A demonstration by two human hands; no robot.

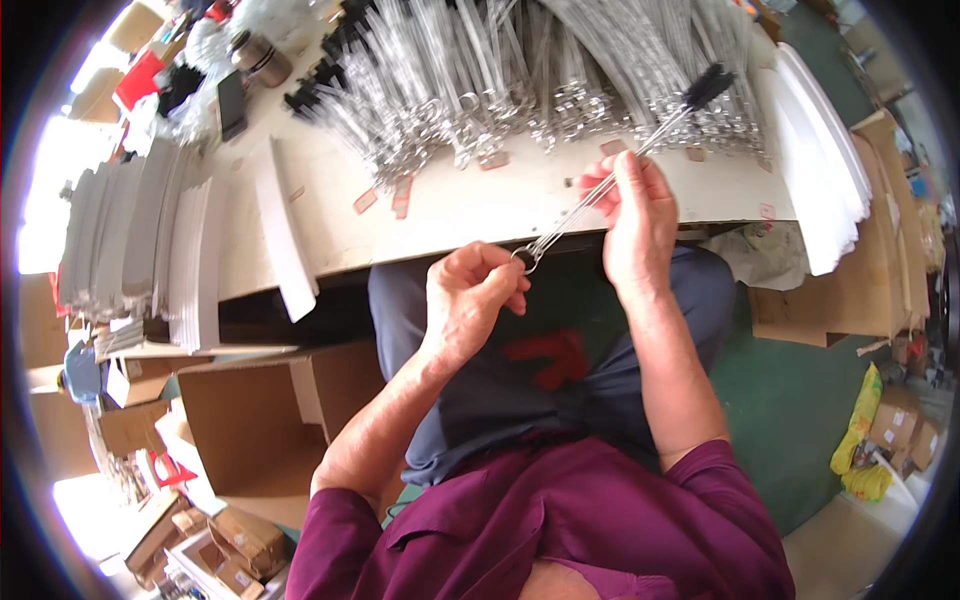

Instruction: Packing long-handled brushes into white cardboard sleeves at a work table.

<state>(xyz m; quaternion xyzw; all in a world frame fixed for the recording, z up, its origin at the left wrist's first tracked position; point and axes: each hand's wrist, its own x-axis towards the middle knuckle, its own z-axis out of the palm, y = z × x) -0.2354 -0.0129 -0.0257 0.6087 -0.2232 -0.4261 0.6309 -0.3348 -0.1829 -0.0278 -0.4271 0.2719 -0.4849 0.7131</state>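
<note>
A small bundle of thin wire cleaning brushes (572,218) slants across in front of me, just over the table's near edge. Its black bristle heads (708,87) point up and to the right, and looped wire ends sit at the lower left. My left hand (468,295) pinches the bundle at those loops, where a small black piece shows by the fingertips. Higher up, my right hand (638,215) is closed around the shafts, thumb on top. How many brushes are in the bundle I cannot tell. Beyond my hands lies a wide heap of similar looped wire brushes (480,90).
White folded card sleeves (130,230) stand in rows at left, with one white strip (280,230) near the edge. White sheets (815,160) lie at right. A phone (231,105) and steel flask (260,58) are far left. An open carton (250,425) stands below.
</note>
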